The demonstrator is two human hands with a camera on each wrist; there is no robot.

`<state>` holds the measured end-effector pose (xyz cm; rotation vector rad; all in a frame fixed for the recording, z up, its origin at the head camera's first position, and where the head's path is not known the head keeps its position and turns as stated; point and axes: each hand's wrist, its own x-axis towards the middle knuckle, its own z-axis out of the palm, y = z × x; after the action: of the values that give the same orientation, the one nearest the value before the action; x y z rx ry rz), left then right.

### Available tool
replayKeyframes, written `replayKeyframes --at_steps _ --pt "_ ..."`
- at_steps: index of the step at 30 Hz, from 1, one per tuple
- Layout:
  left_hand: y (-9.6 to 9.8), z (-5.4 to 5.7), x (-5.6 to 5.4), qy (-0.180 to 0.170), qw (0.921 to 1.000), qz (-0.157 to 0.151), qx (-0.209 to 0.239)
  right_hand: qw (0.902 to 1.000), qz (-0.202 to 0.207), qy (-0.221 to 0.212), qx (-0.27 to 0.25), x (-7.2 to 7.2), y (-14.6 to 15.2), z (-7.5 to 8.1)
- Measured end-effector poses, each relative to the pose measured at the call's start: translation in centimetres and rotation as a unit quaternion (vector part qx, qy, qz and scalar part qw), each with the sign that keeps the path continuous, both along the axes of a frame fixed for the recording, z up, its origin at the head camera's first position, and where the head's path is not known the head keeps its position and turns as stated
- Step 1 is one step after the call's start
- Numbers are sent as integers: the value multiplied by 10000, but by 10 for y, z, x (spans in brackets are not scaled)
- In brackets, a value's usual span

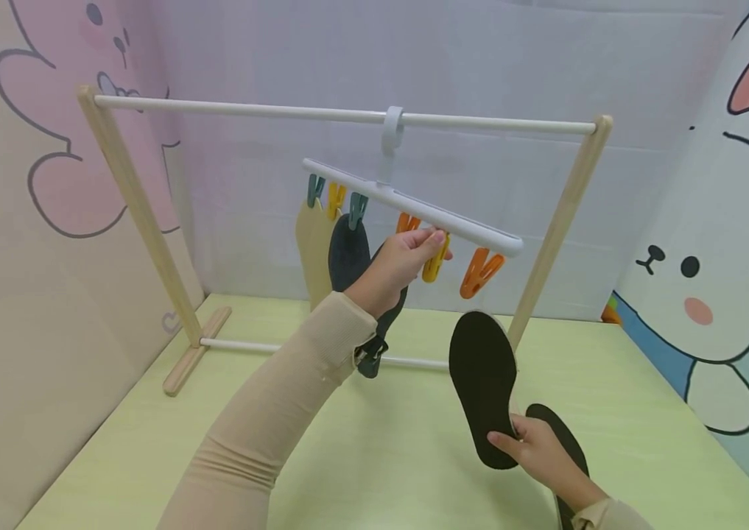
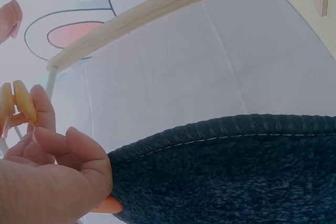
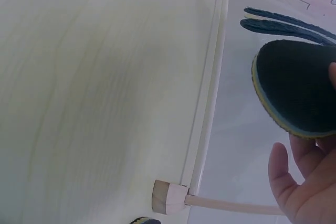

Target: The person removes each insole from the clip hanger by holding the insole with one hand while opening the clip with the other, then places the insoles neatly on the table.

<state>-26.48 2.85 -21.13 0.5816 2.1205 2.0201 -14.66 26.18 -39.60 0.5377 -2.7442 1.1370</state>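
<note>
My left hand reaches up to the white clip hanger, its thumb and fingers pinching a yellow clothespin under the bar. That clothespin shows beside the fingertips in the left wrist view. Below and to the right, my right hand grips a black insole by its narrower end, thumb across the dark face. The insole has a pale layered edge in the right wrist view. An orange clothespin hangs at the hanger's near end, holding nothing.
Beige insoles and a dark blue insole hang from clothespins farther left; another dark one is partly behind my left arm. The hanger hooks over a rack's white rail. Another black insole lies on the pale table beside my right hand.
</note>
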Motion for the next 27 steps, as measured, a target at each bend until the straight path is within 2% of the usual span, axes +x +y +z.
replayKeyframes --at_steps 4,15,21,27 --pt "-1 0 0 33 10000 -17 -42 9997 -125 -227 -25 3 4 -1" --pt "0 -1 0 -49 10000 76 -16 9980 -407 -447 -184 10 15 -3" --pt "2 2 3 -31 10000 33 -28 9934 -715 -868 -231 15 28 -3" --pt "1 3 3 -70 9998 151 -98 9875 -888 -1267 -295 19 37 -6"
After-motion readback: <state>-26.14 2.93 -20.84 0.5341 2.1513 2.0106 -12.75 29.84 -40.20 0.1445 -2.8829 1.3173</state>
